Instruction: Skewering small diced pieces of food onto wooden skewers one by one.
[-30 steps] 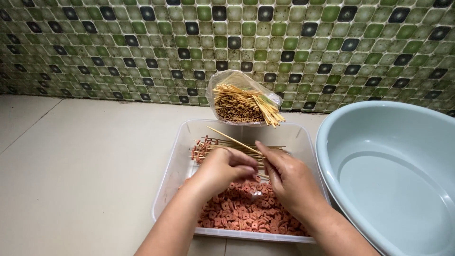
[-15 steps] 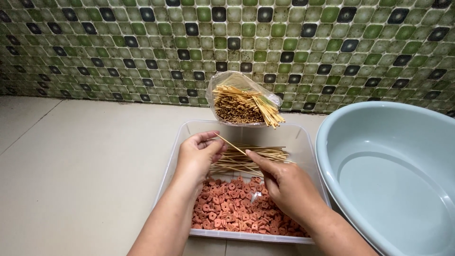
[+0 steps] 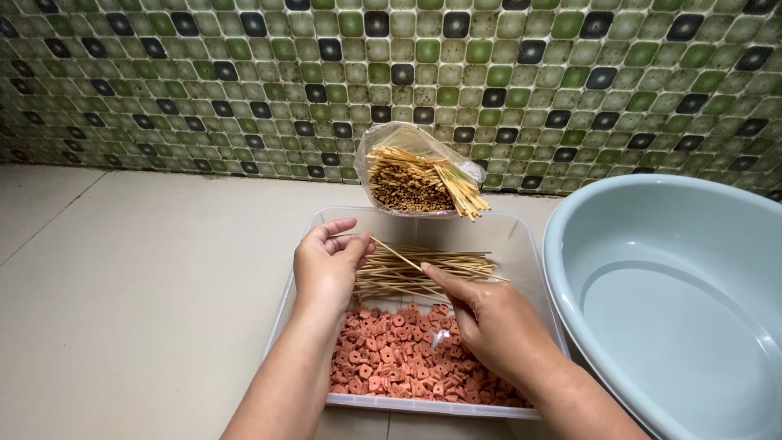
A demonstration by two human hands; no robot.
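On the left lies the pale tiled floor (image 3: 138, 293), with the green mosaic wall (image 3: 204, 73) behind it. Our left hand (image 3: 326, 265) has lifted off the pink slices since a second ago and now hangs over the near end of the loose sticks, fingers curled and pinching the tip of one thin skewer (image 3: 397, 255). That skewer slants down to our right hand (image 3: 489, 326), which grips its other end between thumb and forefinger. Both hands are over the clear plastic tub (image 3: 301, 285), where a bundle of sticks (image 3: 444, 273) lies across the back and pink ring-shaped slices (image 3: 391, 358) fill the front. Behind the tub stands a bag of skewers (image 3: 419, 179), unmoved, and the blue basin (image 3: 676, 301) is at the right.
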